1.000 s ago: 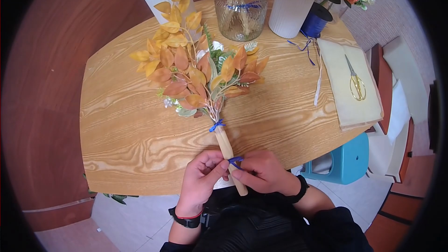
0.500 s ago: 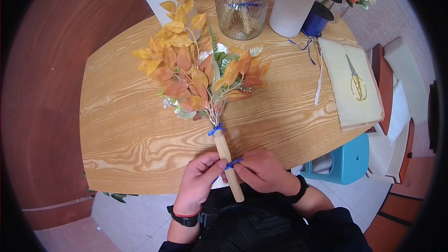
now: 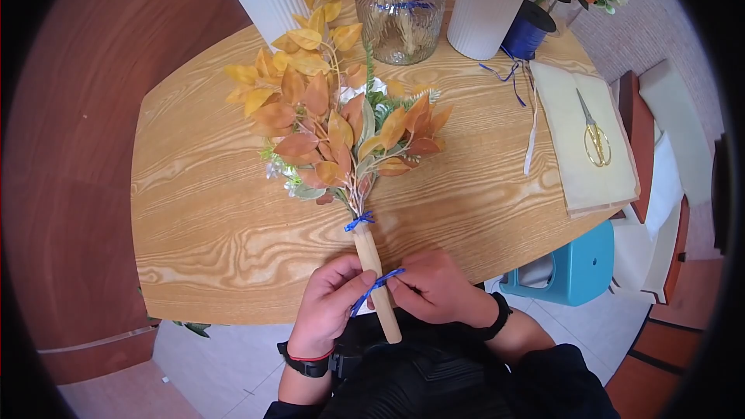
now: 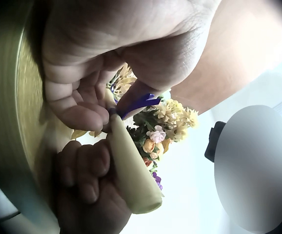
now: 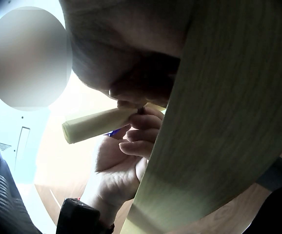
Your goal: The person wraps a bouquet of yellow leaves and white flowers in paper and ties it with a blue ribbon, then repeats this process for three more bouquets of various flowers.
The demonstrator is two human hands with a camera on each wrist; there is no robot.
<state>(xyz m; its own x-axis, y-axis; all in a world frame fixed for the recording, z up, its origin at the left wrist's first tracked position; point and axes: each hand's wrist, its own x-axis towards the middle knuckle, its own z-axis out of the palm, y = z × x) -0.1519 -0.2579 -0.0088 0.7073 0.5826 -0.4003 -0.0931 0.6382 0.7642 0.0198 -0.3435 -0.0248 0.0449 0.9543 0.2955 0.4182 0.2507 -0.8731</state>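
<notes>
A bouquet of orange and yellow artificial leaves [image 3: 330, 132] lies over the table, its stems wrapped in a tan paper sleeve [image 3: 368, 247] that points toward the person. One blue ribbon bow [image 3: 359, 222] is tied at the top of the sleeve. Lower down, a second blue ribbon [image 3: 379, 282] crosses the sleeve. My left hand [image 3: 330, 302] pinches it against the sleeve, thumb in front and fingers behind. On the other side, my right hand [image 3: 436, 287] pinches the ribbon's right end between thumb and curled fingers. The sleeve's rolled lower end [image 4: 148, 202] sticks out past both hands.
Along the back stand a white ribbed vase [image 3: 273, 4], a glass vase [image 3: 401, 27] and a taller white vase [image 3: 483, 12]. A blue ribbon spool [image 3: 528, 35] sits beside them. Gold-handled scissors [image 3: 596, 143] lie on paper sheets [image 3: 555, 124] at the right. A teal stool [image 3: 582, 268] stands below.
The ribbon has been drawn straighter across the sleeve, with a tail now showing under my left thumb. The sleeve's lower end has shifted a little left and toward the person.
</notes>
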